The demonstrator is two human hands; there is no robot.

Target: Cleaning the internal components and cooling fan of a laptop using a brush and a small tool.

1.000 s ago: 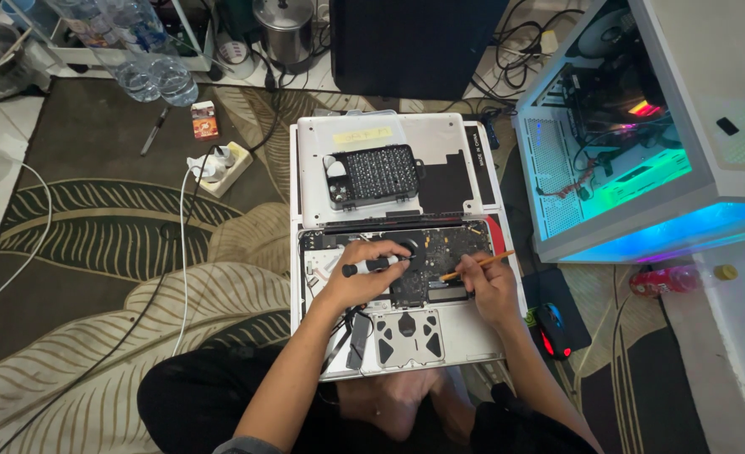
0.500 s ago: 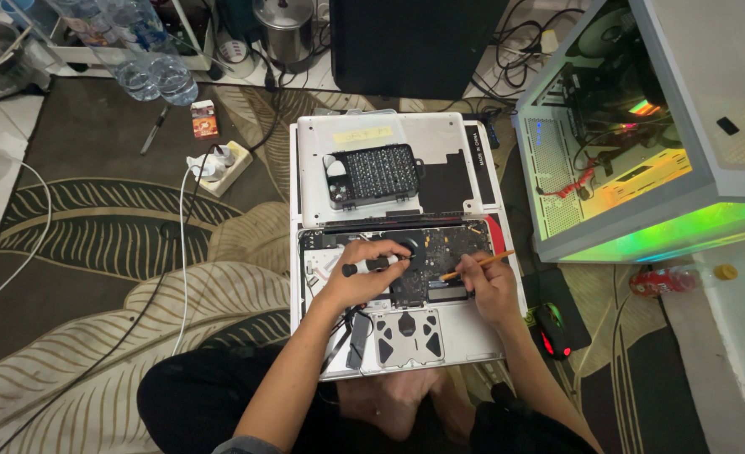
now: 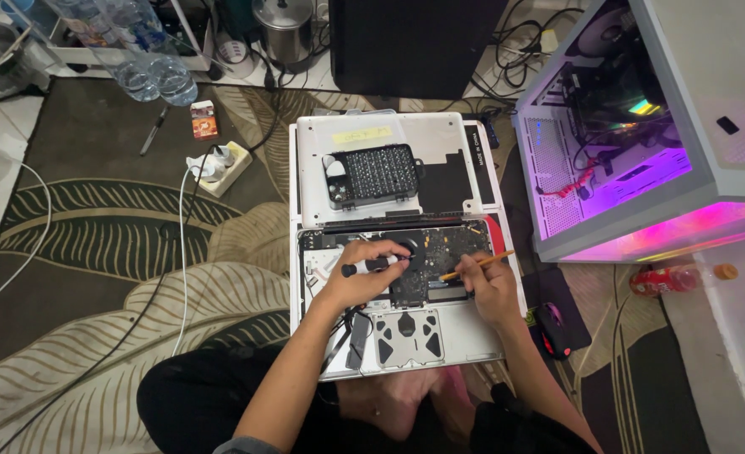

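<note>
Two hands work inside an opened white laptop [image 3: 406, 328] on the patterned rug, the left hand [image 3: 362, 273] pinching a black screwdriver [image 3: 372, 266] over its dark circuit board as the right hand [image 3: 488, 286] grips a thin orange stick [image 3: 476, 266] beside it, apparently for close work.

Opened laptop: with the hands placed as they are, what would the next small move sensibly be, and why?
Probably a short brush stroke across the board near the fan. The right hand holds a thin orange-handled brush angled onto the opened laptop, while the left hand grips a black tool on the fan, seemingly pinning it.
</note>
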